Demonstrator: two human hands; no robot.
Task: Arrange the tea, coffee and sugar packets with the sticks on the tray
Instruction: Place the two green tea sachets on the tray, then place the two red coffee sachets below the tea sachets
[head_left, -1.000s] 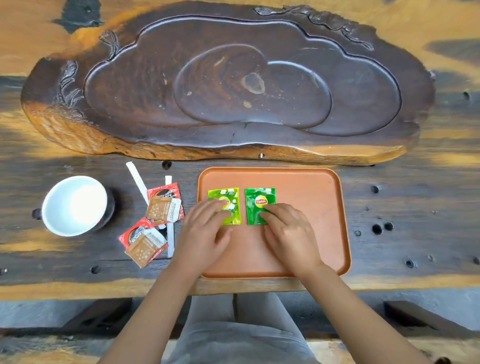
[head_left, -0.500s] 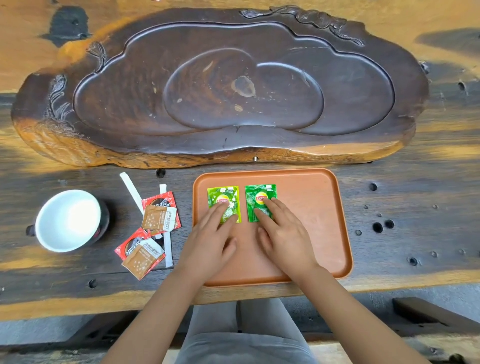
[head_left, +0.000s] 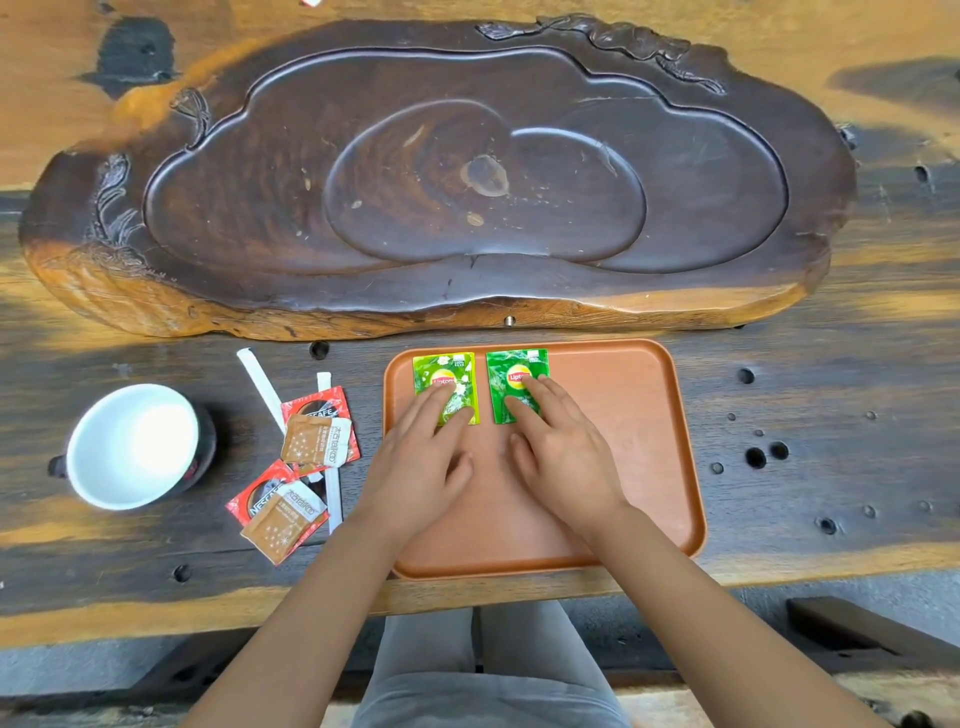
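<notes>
Two green tea packets lie side by side at the far left of the orange tray (head_left: 623, 467). My left hand (head_left: 421, 457) rests flat with fingertips on the lighter green packet (head_left: 447, 374). My right hand (head_left: 561, 452) presses its fingertips on the darker green packet (head_left: 511, 371). Left of the tray on the table lie two red coffee packets (head_left: 317, 405) (head_left: 254, 493), each with a brown sugar packet (head_left: 314, 441) (head_left: 283, 522) on top, and two white sticks (head_left: 260, 387) (head_left: 332, 483).
A white cup (head_left: 132, 447) stands at the left of the dark wooden table. A large carved wooden tea board (head_left: 441, 176) fills the far side behind the tray. The table's near edge (head_left: 311, 603) runs just below the tray.
Both hands have slid the two tea packets away from me, up to the tray's far edge. The packets on the table have not moved.
</notes>
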